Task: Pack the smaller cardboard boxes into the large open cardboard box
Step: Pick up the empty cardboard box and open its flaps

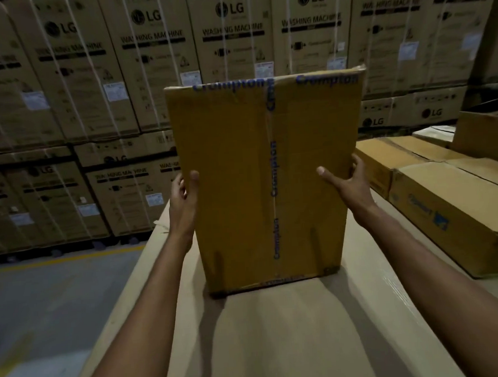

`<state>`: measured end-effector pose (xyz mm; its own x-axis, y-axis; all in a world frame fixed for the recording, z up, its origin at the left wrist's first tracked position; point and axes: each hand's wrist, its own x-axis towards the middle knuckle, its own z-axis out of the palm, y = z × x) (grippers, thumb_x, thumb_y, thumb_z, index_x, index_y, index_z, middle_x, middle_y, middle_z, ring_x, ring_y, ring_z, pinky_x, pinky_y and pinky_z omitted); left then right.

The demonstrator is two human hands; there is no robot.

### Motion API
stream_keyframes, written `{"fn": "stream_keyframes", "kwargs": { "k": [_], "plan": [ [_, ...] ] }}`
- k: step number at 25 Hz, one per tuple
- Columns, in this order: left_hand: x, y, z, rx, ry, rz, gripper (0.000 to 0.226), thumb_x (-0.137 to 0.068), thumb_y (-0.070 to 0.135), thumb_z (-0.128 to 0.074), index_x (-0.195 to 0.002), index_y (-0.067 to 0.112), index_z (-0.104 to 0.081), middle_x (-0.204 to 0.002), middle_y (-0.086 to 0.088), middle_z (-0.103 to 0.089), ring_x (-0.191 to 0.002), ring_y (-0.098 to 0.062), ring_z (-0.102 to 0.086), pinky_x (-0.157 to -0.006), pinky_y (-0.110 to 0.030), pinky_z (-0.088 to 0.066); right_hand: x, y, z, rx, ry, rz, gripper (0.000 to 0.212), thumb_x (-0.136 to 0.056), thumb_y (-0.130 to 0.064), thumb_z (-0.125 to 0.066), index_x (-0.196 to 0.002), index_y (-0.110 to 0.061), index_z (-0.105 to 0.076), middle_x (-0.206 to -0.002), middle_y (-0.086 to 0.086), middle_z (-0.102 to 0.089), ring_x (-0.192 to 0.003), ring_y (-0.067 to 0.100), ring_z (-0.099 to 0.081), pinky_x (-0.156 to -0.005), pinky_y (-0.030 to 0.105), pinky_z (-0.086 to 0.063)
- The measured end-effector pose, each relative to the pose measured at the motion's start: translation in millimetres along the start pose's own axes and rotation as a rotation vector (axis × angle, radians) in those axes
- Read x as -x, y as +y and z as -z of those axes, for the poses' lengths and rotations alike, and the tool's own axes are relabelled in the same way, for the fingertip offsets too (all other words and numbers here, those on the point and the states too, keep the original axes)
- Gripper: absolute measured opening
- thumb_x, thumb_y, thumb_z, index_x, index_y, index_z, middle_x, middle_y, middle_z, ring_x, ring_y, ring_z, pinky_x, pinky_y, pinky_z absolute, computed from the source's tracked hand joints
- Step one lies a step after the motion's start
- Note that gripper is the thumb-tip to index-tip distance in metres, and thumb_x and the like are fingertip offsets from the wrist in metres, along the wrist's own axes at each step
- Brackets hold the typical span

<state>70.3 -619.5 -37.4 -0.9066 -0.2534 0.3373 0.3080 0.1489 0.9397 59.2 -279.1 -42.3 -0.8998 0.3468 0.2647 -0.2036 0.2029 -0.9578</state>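
**Taped brown box gripped at both sides**

A tall, flat-faced brown cardboard box (235,174) is held upright, with its lower edge down at a smooth pale cardboard surface (294,331), roughly midway between that surface's left and right edges. Actual contact can't be made out. Glossy tape (274,172) printed in blue is run down the middle. The left hand (184,198) is clamped on the left side, thumb on the front and fingers curled round the edge. The right hand (348,182) is wrapped the same way opposite. Long flat cartons (453,213) are lined along the right edge.
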Motion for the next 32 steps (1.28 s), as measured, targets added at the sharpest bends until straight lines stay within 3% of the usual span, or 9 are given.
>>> {"fn": "stream_keyframes", "kwargs": {
  "k": [5,8,10,16,20,22,25,29,32],
  "plan": [
    [-46,57,-20,0.111,0.19,-0.002,0.094,-0.079,0.09,-0.047,-0.149,0.027,-0.046,-0.139,0.0,-0.061,-0.122,-0.021,-0.061,-0.105,-0.052,-0.049,-25,-43,-13,0.028,0.155,0.082,0.124,-0.062,-0.092,-0.064,-0.159,-0.032,-0.014,-0.163,0.008,-0.029,-0.146,0.032,-0.036,-0.114,0.058,-0.039],
    [-67,80,-25,0.16,0.211,0.034,0.108,-0.071,0.098,-0.043,-0.136,0.014,-0.057,-0.108,0.001,-0.069,-0.097,-0.021,-0.065,-0.093,-0.045,-0.052,-51,-81,-15,-0.06,0.28,0.044,0.132,-0.056,-0.105,-0.046,-0.158,-0.025,-0.023,-0.156,0.009,-0.042,-0.138,0.032,-0.046,-0.111,0.057,-0.041],
    [-79,90,-28,0.155,0.223,0.069,0.098,-0.07,0.097,-0.049,-0.127,0.018,-0.059,-0.104,0.002,-0.069,-0.095,-0.02,-0.067,-0.092,-0.046,-0.054,-71,-106,-16,-0.092,0.317,-0.021,0.132,-0.055,-0.108,-0.038,-0.153,-0.019,-0.033,-0.143,0.01,-0.051,-0.128,0.033,-0.053,-0.107,0.054,-0.045],
    [-103,110,-27,0.126,0.234,0.12,0.099,-0.061,0.099,-0.053,-0.108,0.014,-0.073,-0.1,-0.007,-0.076,-0.095,-0.026,-0.072,-0.086,-0.041,-0.058,-99,-129,-19,-0.138,0.219,-0.185,0.137,-0.07,-0.083,-0.067,-0.162,-0.02,0.011,-0.168,0.021,-0.013,-0.152,0.048,-0.017,-0.121,0.063,-0.02],
    [-105,117,-10,0.131,0.197,0.11,0.066,-0.079,0.072,-0.06,-0.113,0.016,-0.07,-0.102,-0.004,-0.072,-0.092,-0.021,-0.067,-0.069,-0.031,-0.049,-102,-144,-25,-0.149,0.213,-0.155,0.13,-0.082,-0.065,-0.069,-0.161,-0.008,0.017,-0.164,0.021,-0.024,-0.15,0.044,-0.022,-0.123,0.05,-0.022],
    [-98,117,6,0.213,0.139,0.078,0.049,-0.086,0.057,-0.062,-0.111,0.016,-0.068,-0.096,-0.004,-0.068,-0.087,-0.02,-0.065,-0.069,-0.032,-0.051,-98,-150,-32,-0.146,0.226,-0.068,0.123,-0.087,-0.059,-0.068,-0.16,-0.004,0.015,-0.164,0.02,-0.023,-0.15,0.04,-0.021,-0.121,0.042,-0.021],
    [-89,109,33,0.358,0.165,0.051,0.063,-0.077,0.052,-0.07,-0.129,0.017,-0.061,-0.109,-0.006,-0.069,-0.099,-0.025,-0.069,-0.075,-0.042,-0.061,-89,-160,-50,-0.153,0.178,0.039,0.121,-0.084,-0.06,-0.071,-0.161,-0.006,0.005,-0.16,0.018,-0.025,-0.147,0.038,-0.026,-0.115,0.039,-0.027],
    [-67,69,42,0.481,0.201,0.004,0.037,-0.083,0.038,-0.064,-0.112,0.017,-0.06,-0.093,-0.003,-0.061,-0.08,-0.022,-0.058,-0.057,-0.03,-0.046,-81,-169,-70,-0.215,0.149,0.171,0.105,-0.057,-0.067,-0.073,-0.138,-0.021,-0.026,-0.137,0.011,-0.042,-0.125,0.031,-0.046,-0.095,0.04,-0.047],
    [-43,28,37,0.428,0.211,0.115,0.034,-0.082,0.036,-0.064,-0.109,0.02,-0.05,-0.099,-0.004,-0.055,-0.087,-0.024,-0.054,-0.064,-0.037,-0.045,-77,-175,-75,-0.169,0.106,0.297,0.091,-0.063,-0.057,-0.072,-0.135,-0.022,-0.03,-0.133,0.009,-0.045,-0.121,0.027,-0.048,-0.091,0.042,-0.051]
  ]
}}
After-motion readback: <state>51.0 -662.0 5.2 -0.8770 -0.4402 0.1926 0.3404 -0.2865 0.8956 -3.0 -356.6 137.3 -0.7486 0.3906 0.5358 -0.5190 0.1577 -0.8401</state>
